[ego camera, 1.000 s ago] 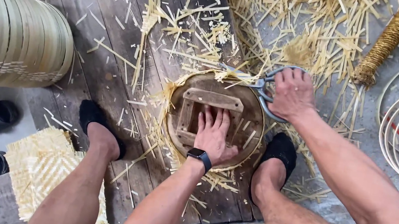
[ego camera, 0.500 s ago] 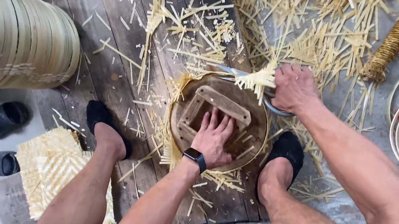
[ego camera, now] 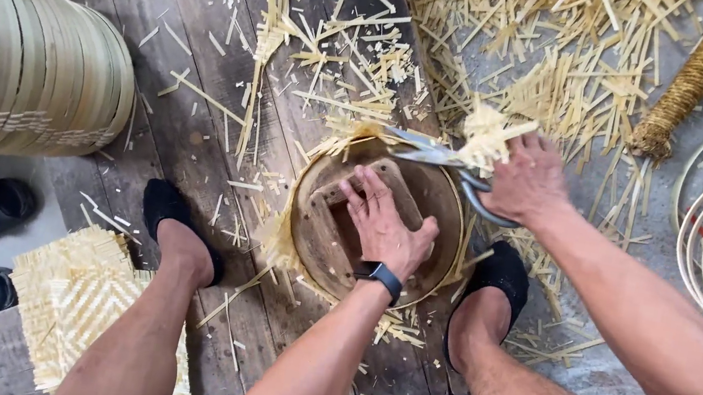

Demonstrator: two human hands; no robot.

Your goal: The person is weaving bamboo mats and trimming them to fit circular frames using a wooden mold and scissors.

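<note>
Head view: left hand presses flat on the round woven bamboo tray on the plank floor; right hand grips grey shears lying across the tray's far rim, blades pointing left.

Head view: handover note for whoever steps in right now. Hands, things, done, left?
Left hand: flat on the round wooden form, pressing it down onto the woven bamboo underneath.
Right hand: grip closed on the shears, blades at the form's far rim, in a tuft of bamboo strip ends.
Done: cut-off slivers litter the plank floor beyond the form; the far-right rim looks trimmed.
Left: strip ends stick out along the left and near rim.
Nearby: stacked bamboo rings to the left, a woven mat by the left foot.
</note>
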